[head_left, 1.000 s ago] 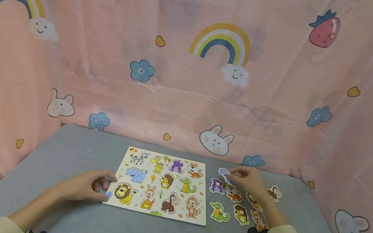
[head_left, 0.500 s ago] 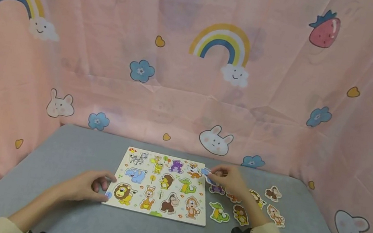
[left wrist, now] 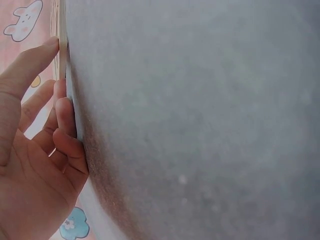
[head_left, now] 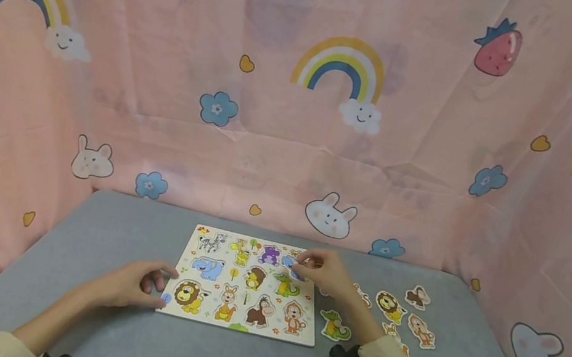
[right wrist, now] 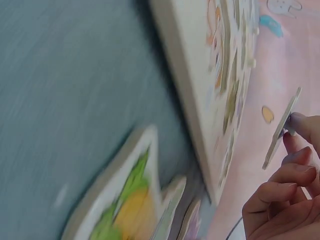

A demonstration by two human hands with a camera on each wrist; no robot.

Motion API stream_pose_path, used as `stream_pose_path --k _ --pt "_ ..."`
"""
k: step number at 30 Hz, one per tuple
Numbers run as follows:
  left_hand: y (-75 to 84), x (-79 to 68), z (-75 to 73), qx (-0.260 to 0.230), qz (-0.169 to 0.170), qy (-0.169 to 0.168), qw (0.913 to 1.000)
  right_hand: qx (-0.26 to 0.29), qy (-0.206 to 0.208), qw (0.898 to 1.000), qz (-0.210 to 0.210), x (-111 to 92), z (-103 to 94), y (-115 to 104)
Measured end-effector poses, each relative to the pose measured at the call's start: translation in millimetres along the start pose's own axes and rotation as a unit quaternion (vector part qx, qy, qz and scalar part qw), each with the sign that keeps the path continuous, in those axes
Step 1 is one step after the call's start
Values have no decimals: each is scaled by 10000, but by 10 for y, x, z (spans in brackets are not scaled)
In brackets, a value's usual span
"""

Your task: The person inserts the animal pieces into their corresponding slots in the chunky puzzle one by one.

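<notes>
A pale animal puzzle board (head_left: 208, 318) lies flat on the table. My left hand (head_left: 139, 286) is at its left side, thumb and index fingertips against the board's edge (left wrist: 62, 45), the other fingers loosely curled. My right hand (head_left: 327, 272) pinches a blue elephant puzzle piece (head_left: 290, 263) by its knob, over the board's upper right near the tiger picture. In the right wrist view this piece (right wrist: 281, 132) is seen edge-on, raised above the board. The board's blue elephant picture (head_left: 207, 268) sits at the left of the middle row.
Right of the board lie loose pieces: a crocodile (head_left: 335, 325), a lion (head_left: 390, 307), a gorilla (head_left: 417, 297), a monkey (head_left: 421, 332) and a kangaroo (head_left: 392, 331). The right forearm covers others partly or wholly. A pink patterned curtain (head_left: 267, 157) stands behind the grey table (head_left: 132, 229).
My right hand has carried the elephant piece leftward from the loose pieces to over the board's upper right, uncovering the lion and monkey pieces. My left hand has stayed at the board's edge.
</notes>
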State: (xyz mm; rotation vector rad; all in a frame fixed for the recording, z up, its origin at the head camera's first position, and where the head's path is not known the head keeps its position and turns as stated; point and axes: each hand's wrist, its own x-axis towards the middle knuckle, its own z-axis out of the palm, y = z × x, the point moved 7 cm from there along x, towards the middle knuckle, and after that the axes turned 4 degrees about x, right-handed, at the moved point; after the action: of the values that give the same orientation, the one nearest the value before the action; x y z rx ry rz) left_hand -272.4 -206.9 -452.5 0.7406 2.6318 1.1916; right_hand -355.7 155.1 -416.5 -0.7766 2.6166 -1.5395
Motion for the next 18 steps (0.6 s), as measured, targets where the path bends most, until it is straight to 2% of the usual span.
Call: stream_pose_path --k 9,18 --pt "-6 0 3 50 -15 8 10000 35 -138 9999 -72 123 299 -106" --pt "7 1 -4 88 1 7 10000 351 -350 9987 -94 265 653 -283"
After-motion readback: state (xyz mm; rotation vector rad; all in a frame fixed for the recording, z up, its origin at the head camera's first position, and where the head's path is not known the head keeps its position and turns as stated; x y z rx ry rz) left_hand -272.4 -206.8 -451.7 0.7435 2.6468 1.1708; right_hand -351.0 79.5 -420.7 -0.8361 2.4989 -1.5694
